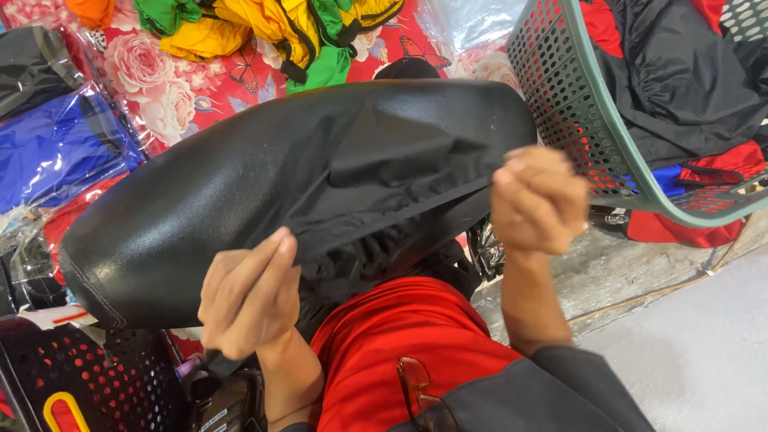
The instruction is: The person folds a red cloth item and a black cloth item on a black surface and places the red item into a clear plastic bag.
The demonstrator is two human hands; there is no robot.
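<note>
The person is holding a black fabric cover [376,168] over a black padded seat [184,224] that is stretching across the middle of the view. The left hand [248,296] is pinching the cover's gathered hem, its grip closed tight, fingers pressed against the thumb. The right hand [538,200] is making a fist around the same hem farther along, beside the seat's narrow end, its grip fully closed on the fabric. Between the hands the hem is running taut. A green perforated basket [576,120] holding black and red garments is sitting just right of the fist. Bagged blue clothing [56,148] is lying at the left on a floral cloth [160,80].
</note>
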